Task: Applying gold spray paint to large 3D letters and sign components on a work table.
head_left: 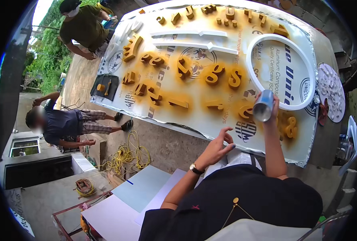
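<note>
My right hand is wrapped round a blue-and-silver spray can, held tilted over the near right part of a printed white panel. Close by the can stands a large white ring. My left hand, below a wristwatch, hovers by the panel's near edge with fingers apart and nothing in it. Gold-painted raised letters stand in rows on the panel, with gold overspray around them. A gold ampersand is to the right of my right forearm. Two long white strips lie farther back.
One person stands at the panel's far left; another is on the left. Yellow cable coils on the ground. Pale sheets lie at lower left. A round white board is beyond the panel's right edge.
</note>
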The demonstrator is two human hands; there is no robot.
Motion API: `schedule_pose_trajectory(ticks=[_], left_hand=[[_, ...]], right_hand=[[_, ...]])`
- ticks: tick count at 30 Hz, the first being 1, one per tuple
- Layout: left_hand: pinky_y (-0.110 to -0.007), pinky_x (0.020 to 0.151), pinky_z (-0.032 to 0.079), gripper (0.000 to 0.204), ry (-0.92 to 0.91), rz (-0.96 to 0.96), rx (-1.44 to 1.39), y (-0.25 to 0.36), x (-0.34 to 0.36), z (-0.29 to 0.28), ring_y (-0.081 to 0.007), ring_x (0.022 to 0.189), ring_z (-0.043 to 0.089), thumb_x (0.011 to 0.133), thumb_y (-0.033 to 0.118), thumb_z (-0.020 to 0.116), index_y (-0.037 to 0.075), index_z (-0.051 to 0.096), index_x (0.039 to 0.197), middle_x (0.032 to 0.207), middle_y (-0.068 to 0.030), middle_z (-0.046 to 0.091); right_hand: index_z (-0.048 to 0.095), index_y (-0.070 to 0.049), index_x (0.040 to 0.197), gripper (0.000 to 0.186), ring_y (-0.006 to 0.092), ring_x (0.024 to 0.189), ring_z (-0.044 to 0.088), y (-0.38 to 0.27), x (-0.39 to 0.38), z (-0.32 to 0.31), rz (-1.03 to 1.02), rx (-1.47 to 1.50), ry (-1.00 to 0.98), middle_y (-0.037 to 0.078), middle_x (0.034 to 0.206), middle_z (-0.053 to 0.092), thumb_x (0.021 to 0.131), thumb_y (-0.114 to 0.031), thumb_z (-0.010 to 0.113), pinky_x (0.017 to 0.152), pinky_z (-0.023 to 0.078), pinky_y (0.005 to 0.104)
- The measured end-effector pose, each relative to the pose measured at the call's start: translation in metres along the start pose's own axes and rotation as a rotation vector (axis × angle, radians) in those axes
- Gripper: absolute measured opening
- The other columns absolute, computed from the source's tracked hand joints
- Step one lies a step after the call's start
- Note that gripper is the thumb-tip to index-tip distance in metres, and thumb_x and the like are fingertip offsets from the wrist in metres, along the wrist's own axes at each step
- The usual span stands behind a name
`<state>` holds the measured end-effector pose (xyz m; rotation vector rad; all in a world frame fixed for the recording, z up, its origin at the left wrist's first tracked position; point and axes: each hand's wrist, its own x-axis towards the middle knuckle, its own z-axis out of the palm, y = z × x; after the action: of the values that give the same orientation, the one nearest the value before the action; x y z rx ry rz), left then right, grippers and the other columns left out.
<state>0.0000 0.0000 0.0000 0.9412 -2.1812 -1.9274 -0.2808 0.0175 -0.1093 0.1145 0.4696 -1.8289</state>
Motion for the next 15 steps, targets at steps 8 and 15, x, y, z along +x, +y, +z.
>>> schedule_pose_trajectory(ticks=[8,15], left_hand=[[-0.031,0.074,0.05,0.04,0.71,-0.194,0.114,-0.144,-0.024,-0.126,-0.0195,0.081,0.062,0.09,0.015,0.06,0.002,0.045,0.125,0.099,-0.0107,0.059],[-0.028,0.067,0.048,0.034,1.458,-0.322,-0.533,-0.311,-0.089,-0.291,-0.0164,0.08,0.058,0.093,0.018,0.054,0.005,0.041,0.121,0.103,-0.0094,0.054]], right_hand=[[0.04,-0.014,0.131,0.052,0.0225,0.089,0.061,0.006,0.027,0.122,-0.295,-0.375,0.224,0.011,0.107,0.057,0.088,-0.039,0.054,0.07,0.058,0.0345],[0.035,-0.013,0.136,0.057,0.027,0.09,0.059,0.065,0.036,0.181,-0.361,-0.41,-0.089,0.018,0.111,0.052,0.089,-0.037,0.055,0.07,0.056,0.0388]])
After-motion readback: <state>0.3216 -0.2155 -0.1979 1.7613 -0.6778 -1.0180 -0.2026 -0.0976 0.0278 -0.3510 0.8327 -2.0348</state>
